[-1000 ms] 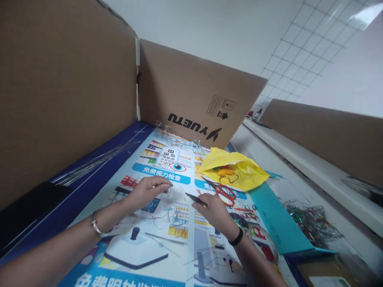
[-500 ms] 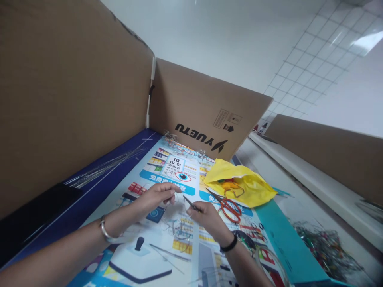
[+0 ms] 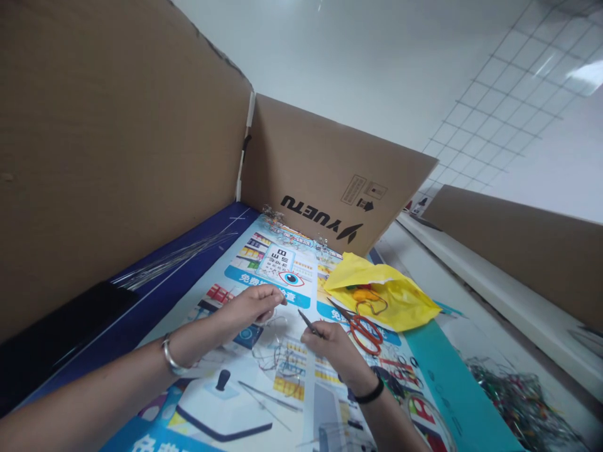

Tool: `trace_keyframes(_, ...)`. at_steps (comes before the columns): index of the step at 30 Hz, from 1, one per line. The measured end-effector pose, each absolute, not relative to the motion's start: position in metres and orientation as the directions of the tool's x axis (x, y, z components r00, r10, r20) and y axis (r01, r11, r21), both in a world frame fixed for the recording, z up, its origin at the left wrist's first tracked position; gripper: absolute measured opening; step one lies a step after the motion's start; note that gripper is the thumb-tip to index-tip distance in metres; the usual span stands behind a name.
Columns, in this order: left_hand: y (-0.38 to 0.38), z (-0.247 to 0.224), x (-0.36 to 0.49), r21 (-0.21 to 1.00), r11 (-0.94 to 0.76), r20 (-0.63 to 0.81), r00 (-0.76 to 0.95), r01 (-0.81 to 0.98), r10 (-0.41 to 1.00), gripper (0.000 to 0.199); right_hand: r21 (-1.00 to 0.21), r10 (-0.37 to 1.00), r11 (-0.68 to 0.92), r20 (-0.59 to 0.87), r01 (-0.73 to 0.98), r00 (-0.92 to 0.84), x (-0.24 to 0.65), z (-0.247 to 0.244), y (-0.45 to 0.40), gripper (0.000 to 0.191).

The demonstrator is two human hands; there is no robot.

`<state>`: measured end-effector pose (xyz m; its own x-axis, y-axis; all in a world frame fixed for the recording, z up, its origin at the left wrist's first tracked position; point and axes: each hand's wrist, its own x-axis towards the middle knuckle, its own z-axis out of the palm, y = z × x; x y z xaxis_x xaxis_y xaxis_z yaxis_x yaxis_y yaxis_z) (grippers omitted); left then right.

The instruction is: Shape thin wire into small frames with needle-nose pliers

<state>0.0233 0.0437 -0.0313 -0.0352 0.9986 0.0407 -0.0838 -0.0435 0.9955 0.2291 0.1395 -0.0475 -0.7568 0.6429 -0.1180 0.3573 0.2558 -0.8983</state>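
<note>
While the thumb and forefinger of the left hand [image 3: 261, 303] are pressed together, the fingers of the right hand [image 3: 332, 345] pinch a slim, dark, pointed tool [image 3: 308, 322], its tip directed toward the left fingertips but apart from them. Whether the left fingers grip a strand cannot be told. Fine wire loops [image 3: 276, 355], thin and curling, lie on the smooth, glossy printed sheet [image 3: 304, 411] just below and between the hands. Red-handled metal scissors [image 3: 352, 321] rest beyond the right hand, beside a creased yellow bag [image 3: 405, 301] whose open mouth shows orange string. Straight, silvery wires [image 3: 183, 257] extend from a black sleeve [image 3: 61, 342] at left; a tangled wire heap [image 3: 513, 395] lies at right, past a flat teal panel [image 3: 452, 370]. Brown cardboard [image 3: 311, 144] closes off the far side. It bears "YUETU", upside down, with an arrow mark. On the sheet, an eye chart is visible; the left hand partly covers a blue caption beginning "免费".
</note>
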Motion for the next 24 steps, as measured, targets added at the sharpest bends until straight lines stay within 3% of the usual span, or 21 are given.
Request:
trace_keyframes(8, 0.036, -0.021, 0.039, 0.999, 0.045, -0.045, -0.034, 0.010, 0.998, 0.037, -0.973, 0.410, -0.064, -0.229, 0.223, -0.883, 0.233, -0.049, 0.129, 0.031)
trace_keyframes(15, 0.034, -0.016, 0.044, 0.993, 0.055, -0.046, -0.085, 0.106, 0.995, 0.033, -0.970, 0.310, -0.126, -0.238, 0.208, -0.920, 0.233, -0.050, 0.125, 0.030)
trace_keyframes(19, 0.033, -0.013, 0.042, 0.952, 0.012, 0.055, -0.209, 0.307, 0.976, 0.031, -0.966, 0.425, -0.053, -0.250, 0.252, -0.870, 0.234, -0.046, 0.126, 0.030)
trace_keyframes(24, 0.033, -0.010, 0.044, 0.852, 0.013, 0.134, -0.242, 0.523, 0.961, 0.033, -0.974, 0.708, 0.095, -0.078, 0.204, -0.702, 0.225, -0.032, 0.116, 0.026)
